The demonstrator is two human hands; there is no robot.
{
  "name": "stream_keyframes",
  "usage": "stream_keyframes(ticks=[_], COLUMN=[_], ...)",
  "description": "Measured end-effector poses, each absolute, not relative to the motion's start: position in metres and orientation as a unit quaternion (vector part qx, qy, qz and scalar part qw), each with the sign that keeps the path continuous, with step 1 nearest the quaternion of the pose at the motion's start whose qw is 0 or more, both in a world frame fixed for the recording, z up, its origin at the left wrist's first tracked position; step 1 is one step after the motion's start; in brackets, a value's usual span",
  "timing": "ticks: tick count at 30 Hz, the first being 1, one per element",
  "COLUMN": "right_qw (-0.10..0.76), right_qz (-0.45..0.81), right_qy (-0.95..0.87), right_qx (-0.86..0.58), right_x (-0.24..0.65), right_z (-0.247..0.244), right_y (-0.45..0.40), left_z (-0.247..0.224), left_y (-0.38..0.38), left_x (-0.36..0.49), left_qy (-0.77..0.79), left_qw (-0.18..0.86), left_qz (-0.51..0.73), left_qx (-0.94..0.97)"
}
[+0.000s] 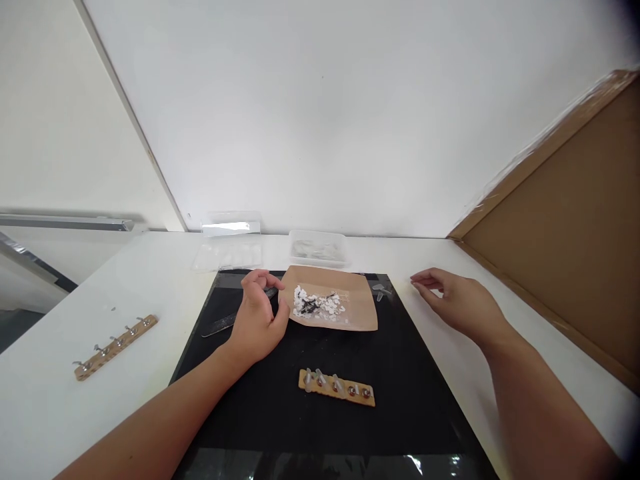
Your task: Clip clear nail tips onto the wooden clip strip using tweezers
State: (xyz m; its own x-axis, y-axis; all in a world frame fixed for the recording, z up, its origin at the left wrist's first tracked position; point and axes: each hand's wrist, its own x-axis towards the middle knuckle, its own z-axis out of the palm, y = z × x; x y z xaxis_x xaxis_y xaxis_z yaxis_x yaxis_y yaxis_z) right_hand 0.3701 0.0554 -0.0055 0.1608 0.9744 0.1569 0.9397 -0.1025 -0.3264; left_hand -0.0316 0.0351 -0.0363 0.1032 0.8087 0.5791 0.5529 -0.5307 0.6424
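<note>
- Curling loosely, left hand [259,319] hides the middle of a dark strip [219,325]; grip cannot be told.
- Right hand [463,300]: fingers narrowly parted.
- Brown tray [361,312] between hands; white bits [327,306] indistinct.
- Clear box [317,262] beyond, contents unclear.

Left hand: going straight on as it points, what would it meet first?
Probably the left edge of the brown tray, beside the left hand; depth is unclear, so they may already touch.
</note>
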Motion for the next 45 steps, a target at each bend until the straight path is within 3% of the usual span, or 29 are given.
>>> stream_keyframes(ticks=[21,31,45], right_qw=[0.067,0.107,0.122], right_qz=[0.051,-0.038,0.018], right_qy=[-0.689,-0.721,-0.674], right_qx=[-0.72,-0.683,-0.728], right_x=[0.348,0.326,0.322], right_z=[0.005,-0.015,-0.019], right_y=[0.044,0.053,0.058], left_z=[-0.033,-0.02,-0.016], left_y=[0.035,0.038,0.036], left_x=[-0.033,-0.032,-0.032], left_qy=[0.496,0.477,0.462], left_qw=[0.152,0.011,0.032], left_qz=[0.452,0.414,0.428], left_qx=[0.726,0.775,0.776])
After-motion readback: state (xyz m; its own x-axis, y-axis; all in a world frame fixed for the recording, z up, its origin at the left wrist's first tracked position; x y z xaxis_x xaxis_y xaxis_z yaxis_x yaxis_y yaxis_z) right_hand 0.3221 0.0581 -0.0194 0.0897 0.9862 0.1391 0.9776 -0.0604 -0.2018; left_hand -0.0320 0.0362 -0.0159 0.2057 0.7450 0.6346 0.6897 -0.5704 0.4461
